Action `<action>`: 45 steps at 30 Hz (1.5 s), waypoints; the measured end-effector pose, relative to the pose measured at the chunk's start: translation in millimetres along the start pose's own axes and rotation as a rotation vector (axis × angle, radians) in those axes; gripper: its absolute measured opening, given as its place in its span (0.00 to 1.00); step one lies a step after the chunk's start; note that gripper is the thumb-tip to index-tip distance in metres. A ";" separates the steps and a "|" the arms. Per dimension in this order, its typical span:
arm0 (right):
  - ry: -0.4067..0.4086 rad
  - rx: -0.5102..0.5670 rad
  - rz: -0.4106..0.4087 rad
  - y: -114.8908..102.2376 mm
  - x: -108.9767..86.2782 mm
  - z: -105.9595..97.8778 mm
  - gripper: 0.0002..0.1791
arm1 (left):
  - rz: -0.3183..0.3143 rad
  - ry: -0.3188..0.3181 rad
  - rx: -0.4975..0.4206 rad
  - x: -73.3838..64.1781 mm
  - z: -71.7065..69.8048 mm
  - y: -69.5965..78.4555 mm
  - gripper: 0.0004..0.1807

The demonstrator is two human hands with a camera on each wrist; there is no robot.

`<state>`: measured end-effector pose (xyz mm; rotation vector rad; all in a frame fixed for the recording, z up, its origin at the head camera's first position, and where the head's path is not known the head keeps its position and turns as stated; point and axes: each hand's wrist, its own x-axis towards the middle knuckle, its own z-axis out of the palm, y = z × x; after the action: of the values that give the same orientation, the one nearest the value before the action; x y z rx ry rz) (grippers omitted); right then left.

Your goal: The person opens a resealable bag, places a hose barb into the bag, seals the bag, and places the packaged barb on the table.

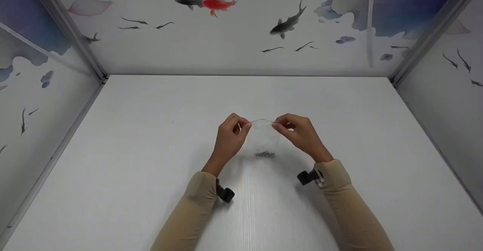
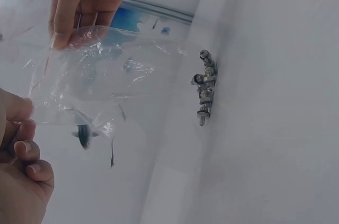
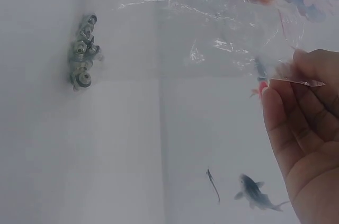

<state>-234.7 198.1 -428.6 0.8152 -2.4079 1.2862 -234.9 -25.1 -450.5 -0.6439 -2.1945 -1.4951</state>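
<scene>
Between both hands hangs a clear plastic zip bag [image 1: 263,137], with small metal fittings [image 1: 265,154] gathered along its bottom. My left hand [image 1: 231,134] pinches one top corner of the bag between thumb and finger. The opposite top corner is pinched by my right hand [image 1: 300,134]. In the left wrist view the metal fittings [image 2: 204,87] look like silvery threaded bolts or connectors, lying in a row. The right wrist view shows the fittings [image 3: 83,52] through the film, and the bag's top edge bowed between the hands.
A white table [image 1: 132,149] lies under the hands. Behind it stands a white panel [image 1: 241,47] printed with fish and petals, and similar panels rise on the left and right. Each wrist carries a small black camera, such as the right camera [image 1: 306,177].
</scene>
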 end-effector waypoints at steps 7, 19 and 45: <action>-0.034 0.006 0.032 1.1 0.0 -3.4 0.07 | -0.023 -0.015 -0.037 -0.4 0.1 0.6 0.04; -0.079 0.027 0.080 -2.5 2.1 -4.6 0.08 | -0.071 -0.033 -0.083 0.9 4.4 -0.5 0.07; -0.087 0.024 0.076 -9.0 4.9 0.4 0.08 | -0.057 -0.052 -0.044 3.1 5.0 4.6 0.05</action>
<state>-233.2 192.1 -420.4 0.8087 -2.5187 1.3363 -235.1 -18.5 -447.0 -0.6465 -2.2419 -1.5754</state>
